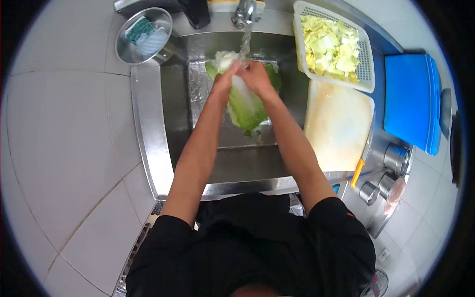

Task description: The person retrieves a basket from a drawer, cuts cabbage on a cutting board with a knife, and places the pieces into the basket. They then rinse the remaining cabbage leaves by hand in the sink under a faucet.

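Observation:
Both of my hands are in the sink, gripping a head of napa cabbage (246, 105) under the running tap (245, 14). My left hand (226, 80) closes on its left side near the white stem end. From the other side my right hand (256, 78) holds it close to the falling water. The green leafy end points toward me. More green leaves (273, 76) show behind my right hand and at the left of the stem end. Some fingertips are blurred by the water.
A white basket (366, 64) of chopped cabbage (330, 45) stands right of the sink, beside a cutting board (340, 123). An orange-handled knife (357, 173) lies at the board's edge. A metal pot (123, 52) with scrubbers sits at left; a blue box (410, 99) stands far right.

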A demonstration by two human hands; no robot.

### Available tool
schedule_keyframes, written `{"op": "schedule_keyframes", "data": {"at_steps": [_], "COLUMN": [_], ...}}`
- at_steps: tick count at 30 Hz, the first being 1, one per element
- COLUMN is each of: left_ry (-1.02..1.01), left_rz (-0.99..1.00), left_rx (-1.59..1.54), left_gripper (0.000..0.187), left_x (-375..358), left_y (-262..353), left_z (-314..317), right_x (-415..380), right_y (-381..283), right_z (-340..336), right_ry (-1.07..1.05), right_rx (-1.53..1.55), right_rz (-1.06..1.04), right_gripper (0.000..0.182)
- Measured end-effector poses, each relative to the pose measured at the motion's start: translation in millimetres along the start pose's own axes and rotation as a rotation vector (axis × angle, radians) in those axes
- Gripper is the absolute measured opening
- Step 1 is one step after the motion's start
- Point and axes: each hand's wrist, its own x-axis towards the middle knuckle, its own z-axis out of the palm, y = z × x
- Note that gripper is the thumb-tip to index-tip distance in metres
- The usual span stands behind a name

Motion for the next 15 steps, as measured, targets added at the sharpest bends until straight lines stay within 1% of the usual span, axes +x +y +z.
{"op": "schedule_keyframes", "data": {"at_steps": [1,2,3,5,6,7,8,9,10,11,12,13,14,15], "left_ry": [0.034,0.005,0.000,0.142,0.137,0.113,0.089,0.087,0.077,0.066,0.013,0.012,0.018,0.024], "left_rz": [0.002,0.020,0.005,0.204,0.201,0.217,0.232,0.228,0.251,0.274,0.308,0.303,0.315,0.327], "left_rx": [-0.033,-0.096,-0.091,-0.002,0.001,-0.060,-0.121,-0.116,-0.106,-0.095,-0.125,-0.119,-0.131,-0.144], "left_gripper": [0.053,0.049,0.049,0.048,0.048,0.048,0.047,0.047,0.047,0.047,0.047,0.047,0.047,0.047], "left_x": [-2.1,6.5,0.6,-6.6,-1.7,3.2,5.8,5.0,3.9,6.3,10.4,11.5,10.0,8.7], "left_y": [5.1,4.2,11.7,31.9,37.3,43.6,47.4,51.5,55.0,55.7,54.7,52.8,52.4,51.8], "left_z": [5.2,-1.3,5.9,20.5,19.0,16.6,15.0,17.2,19.4,17.4,15.1,12.4,13.2,14.7], "right_x": [1.7,-5.4,-11.3,-25.6,-36.8,-45.7,-53.9,-61.8,-69.1,-75.3,-81.8,-86.0,-87.8,-89.7], "right_y": [10.1,5.9,11.8,23.4,34.2,43.7,53.2,59.2,64.3,64.7,64.4,64.4,68.6,72.6], "right_z": [-4.9,-18.3,-28.9,-48.2,-49.5,-48.7,-46.4,-43.5,-36.7,-30.7,-24.6,-20.7,-18.6,-16.9], "right_ry": [-0.100,-0.273,-0.263,-0.460,-0.359,-0.356,-0.471,-0.577,-0.536,-0.534,-0.485,-0.432,-0.426,-0.407], "right_rx": [0.091,0.366,0.372,0.141,-0.048,-0.046,0.314,0.678,0.861,0.867,0.980,1.093,1.099,0.997], "right_rz": [-0.041,0.077,0.089,0.110,0.154,0.158,0.169,0.173,0.188,0.189,0.201,0.211,0.211,0.229], "right_gripper": [0.033,0.038,0.038,0.047,0.054,0.054,0.053,0.052,0.053,0.053,0.050,0.046,0.046,0.045]}}
